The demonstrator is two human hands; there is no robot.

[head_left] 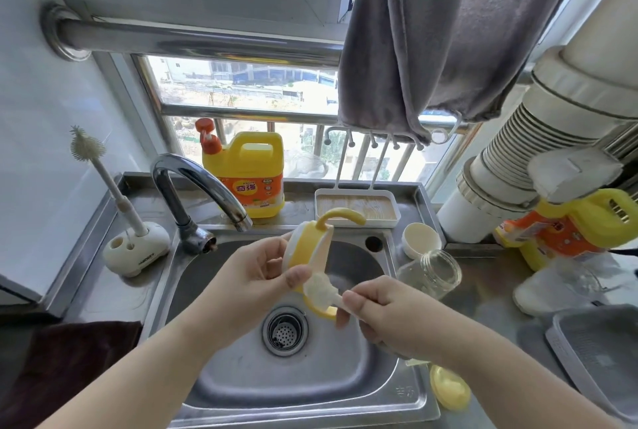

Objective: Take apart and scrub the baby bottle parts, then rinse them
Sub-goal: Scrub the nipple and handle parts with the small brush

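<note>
Left hand (255, 276) has its fingers curled round the yellow collar (303, 249) with the handles, thumb tip pressed on the front edge, holding it tilted over the sink (241, 352). Right hand (383, 311) pinches a small brush (322, 292) by the handle, foamy head touching the collar just below that thumb. Glass bottle (433, 271) lies on its side on the counter right of the sink, cap (423, 239) behind it.

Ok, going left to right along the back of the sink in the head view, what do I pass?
White bottle brush standing in its cream holder → curved chrome tap → yellow detergent jug with orange pump → white rectangular tray with wooden base → small cream round cap → clear glass bottle lying on its side.
</note>
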